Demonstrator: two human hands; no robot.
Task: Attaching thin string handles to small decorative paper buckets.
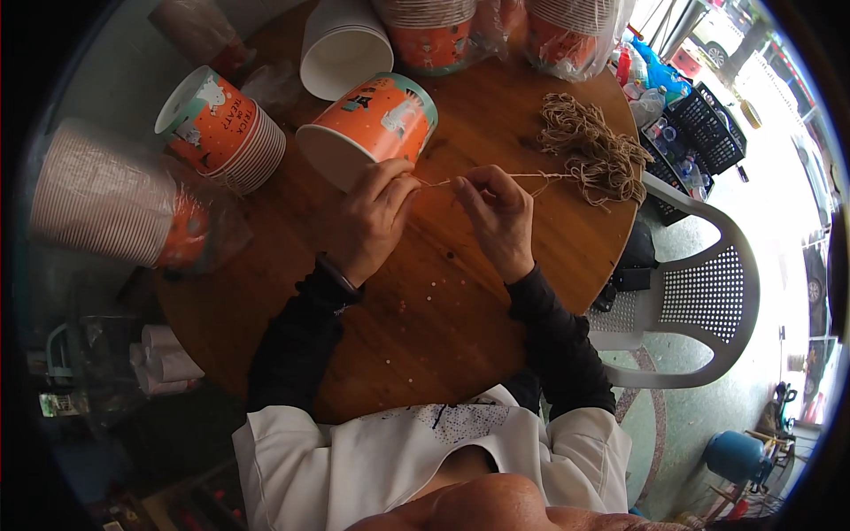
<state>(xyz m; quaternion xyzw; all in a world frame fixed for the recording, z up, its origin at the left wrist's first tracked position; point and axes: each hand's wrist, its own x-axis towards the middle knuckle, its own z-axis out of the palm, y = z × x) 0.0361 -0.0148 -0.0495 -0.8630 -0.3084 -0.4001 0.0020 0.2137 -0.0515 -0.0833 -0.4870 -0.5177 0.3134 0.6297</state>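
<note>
Round and brown, the wooden table (pixel 425 336) fills the middle of the view, and a white plastic chair (pixel 708 301) stands at its right side. Far back on the table sit many paper cups. A stack of orange cups (pixel 221 128) lies on its side at the far left, and a long stack in a clear bag (pixel 115 208) lies nearer on the left. A white cup stack (pixel 341 44) and more bagged orange cups (pixel 434 31) stand at the far edge.

The person's left hand (pixel 376 217) holds one orange cup (pixel 372 124) by its rim. The cup lies tipped, with its open mouth toward the near left. The fingers of this hand are pressed together on the rim and on the end of a thin brown string (pixel 491 177). The right hand (pixel 500 212) pinches the same string just to the right, thumb and fingers shut tight on it. The string runs right to a heap of brown strings (pixel 593 150) on the far right of the table.

It looks like the person is fixing a string to the cup's rim, maybe through a small hole, though the hole is too small to see. The step seems to be in the middle, since the string is at the rim but looks loose. The next move likely needs a gentle pull and small, careful finger work, with the cup kept from rolling
</note>
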